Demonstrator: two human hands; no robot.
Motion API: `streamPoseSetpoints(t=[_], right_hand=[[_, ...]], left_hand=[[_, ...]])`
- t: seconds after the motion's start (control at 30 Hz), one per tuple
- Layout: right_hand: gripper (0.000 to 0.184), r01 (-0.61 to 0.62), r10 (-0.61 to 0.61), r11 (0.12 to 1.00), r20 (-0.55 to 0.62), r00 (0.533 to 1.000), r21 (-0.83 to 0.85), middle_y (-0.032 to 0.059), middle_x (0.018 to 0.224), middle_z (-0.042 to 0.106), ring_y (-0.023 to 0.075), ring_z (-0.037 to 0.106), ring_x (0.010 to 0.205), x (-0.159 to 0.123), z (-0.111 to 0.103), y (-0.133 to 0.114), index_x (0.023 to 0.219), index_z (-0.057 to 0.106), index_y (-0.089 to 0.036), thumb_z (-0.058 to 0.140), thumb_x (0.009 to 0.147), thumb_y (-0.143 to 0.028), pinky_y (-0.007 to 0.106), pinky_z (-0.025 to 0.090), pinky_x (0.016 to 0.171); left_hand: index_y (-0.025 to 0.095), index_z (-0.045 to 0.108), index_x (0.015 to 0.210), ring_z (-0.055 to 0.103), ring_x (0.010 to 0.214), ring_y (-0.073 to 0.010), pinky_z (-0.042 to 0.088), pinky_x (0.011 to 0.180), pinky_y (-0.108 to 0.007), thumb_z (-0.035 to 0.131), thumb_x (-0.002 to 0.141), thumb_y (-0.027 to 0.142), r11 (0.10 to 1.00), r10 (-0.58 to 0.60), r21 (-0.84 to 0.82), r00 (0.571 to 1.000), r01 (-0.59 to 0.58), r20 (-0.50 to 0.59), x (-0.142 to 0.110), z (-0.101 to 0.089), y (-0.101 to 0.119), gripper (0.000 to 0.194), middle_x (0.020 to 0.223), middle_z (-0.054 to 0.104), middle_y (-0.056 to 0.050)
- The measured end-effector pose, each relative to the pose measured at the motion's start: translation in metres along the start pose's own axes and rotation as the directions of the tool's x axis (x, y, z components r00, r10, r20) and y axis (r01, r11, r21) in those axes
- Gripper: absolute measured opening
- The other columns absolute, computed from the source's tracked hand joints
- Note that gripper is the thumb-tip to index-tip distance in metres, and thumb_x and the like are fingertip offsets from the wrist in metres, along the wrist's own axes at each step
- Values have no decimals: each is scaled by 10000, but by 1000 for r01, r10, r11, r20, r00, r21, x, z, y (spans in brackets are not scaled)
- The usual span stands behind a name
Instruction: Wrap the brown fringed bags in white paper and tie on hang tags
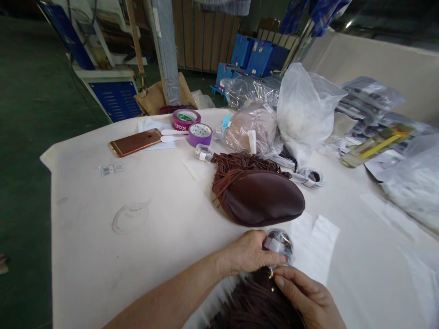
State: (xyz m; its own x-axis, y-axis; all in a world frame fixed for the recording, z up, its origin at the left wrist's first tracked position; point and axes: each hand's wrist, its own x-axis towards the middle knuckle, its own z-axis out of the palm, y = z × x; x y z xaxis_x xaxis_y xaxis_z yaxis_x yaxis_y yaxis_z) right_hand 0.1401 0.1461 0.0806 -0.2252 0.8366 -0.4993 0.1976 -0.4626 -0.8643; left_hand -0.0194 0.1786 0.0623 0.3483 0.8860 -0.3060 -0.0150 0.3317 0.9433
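Note:
At the table's near edge lies a dark brown fringed bag (pixel 255 304). My left hand (pixel 248 253) is closed round a dark coiled strap (pixel 283 242) wrapped in clear plastic with a white band. Just below it, my right hand (pixel 307 294) pinches a small gold-coloured clasp (pixel 270 274) by the top of the fringe. Part of the clasp is hidden behind the fingertips. Beyond both hands rests a second brown bag (pixel 264 196), its smooth side up and its fringe spread toward the back.
White paper sheets (pixel 317 242) lie right of my hands. Farther back are a phone (pixel 135 142), purple tape rolls (pixel 200 135), a barcode label (pixel 111 169), a plastic-wrapped bag (pixel 252 128) and a white plastic sack (pixel 302 109). A yellowish tape-like pack (pixel 377 146) sits at the right.

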Motion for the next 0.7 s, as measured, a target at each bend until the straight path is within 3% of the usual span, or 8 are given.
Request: streamPoseSetpoints(t=[0.13, 0.27, 0.47, 0.7], right_hand=[[283, 134, -135, 955, 13, 991, -263, 18, 706, 643, 177, 579, 681, 0, -3, 3, 790, 708, -212, 625, 708, -470, 240, 482, 605], [261, 249, -262, 861, 32, 964, -443, 14, 712, 646, 170, 588, 695, -2, -4, 4, 806, 712, -224, 595, 743, -449, 216, 478, 615], [247, 255, -264, 847, 46, 963, -467, 2, 651, 604, 180, 595, 730, -1, -3, 7, 810, 700, -220, 578, 765, -430, 221, 477, 654], [276, 193, -199, 882, 31, 979, -430, 7, 667, 629, 186, 590, 710, -3, -1, 8, 770, 656, -204, 570, 754, -466, 226, 468, 624]], left_hand=[[124, 596, 865, 464, 652, -125, 378, 537, -198, 656, 650, 418, 1000, 5, 7, 1000, -5, 24, 1, -1, -2, 368, 747, 547, -4], [134, 563, 884, 420, 499, -84, 337, 428, -186, 653, 647, 405, 994, -76, -69, 994, 81, 76, 0, -1, 1, 371, 667, 498, 21], [140, 552, 840, 403, 424, -57, 315, 366, -163, 692, 621, 346, 975, -113, -176, 982, 139, 150, -1, -4, 7, 332, 628, 490, 34], [138, 565, 830, 396, 453, -59, 307, 377, -155, 657, 660, 361, 985, -85, -129, 977, 112, 197, -2, -5, 8, 296, 613, 464, 37]])
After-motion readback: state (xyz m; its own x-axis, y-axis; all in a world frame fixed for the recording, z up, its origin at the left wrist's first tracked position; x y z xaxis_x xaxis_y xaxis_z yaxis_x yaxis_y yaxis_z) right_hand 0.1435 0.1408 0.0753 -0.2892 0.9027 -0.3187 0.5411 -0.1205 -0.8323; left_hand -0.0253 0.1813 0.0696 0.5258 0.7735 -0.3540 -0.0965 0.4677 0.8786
